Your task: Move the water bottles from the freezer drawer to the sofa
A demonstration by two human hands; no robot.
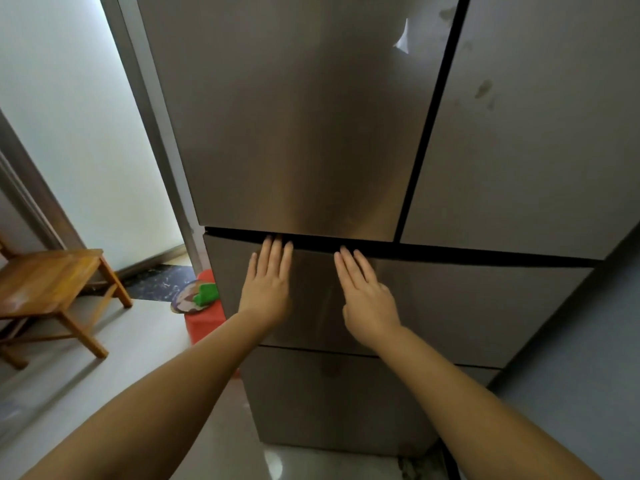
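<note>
With my left hand point(266, 289) and right hand point(367, 299) flat, fingers straight at the freezer drawer point(467, 306) lip just beyond my fingertips, they may slip off it if I pull before they hook in.

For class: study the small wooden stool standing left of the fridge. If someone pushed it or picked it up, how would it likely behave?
The wooden stool would probably stay stiff, since its seat and legs look like solid timber braced by rails. It may scrape or slide on the smooth grey floor instead of rolling. It looks low with splayed legs, so tipping seems unlikely, and it is probably moderately light.
</note>
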